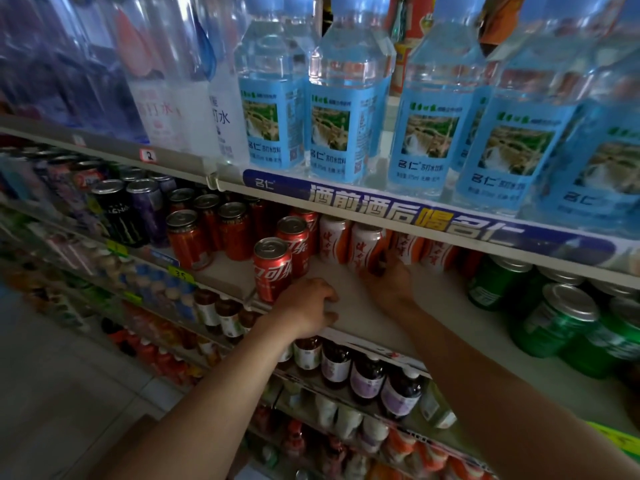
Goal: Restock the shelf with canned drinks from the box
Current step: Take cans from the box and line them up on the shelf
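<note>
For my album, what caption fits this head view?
Right hand holds a white can; left hand rests beside red cola cans.

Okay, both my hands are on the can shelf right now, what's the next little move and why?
Probably draw the white and orange can forward with your right hand, whose fingers are already at its base. It stands far back under the upper shelf edge, with bare shelf in front of it, while the front red cola can by your left hand already sits near the shelf's edge.

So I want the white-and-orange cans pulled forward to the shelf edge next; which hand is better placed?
The right hand: its fingers already touch the white-and-orange cans at the back. The left hand rests at the front edge by the red cola can.
</note>
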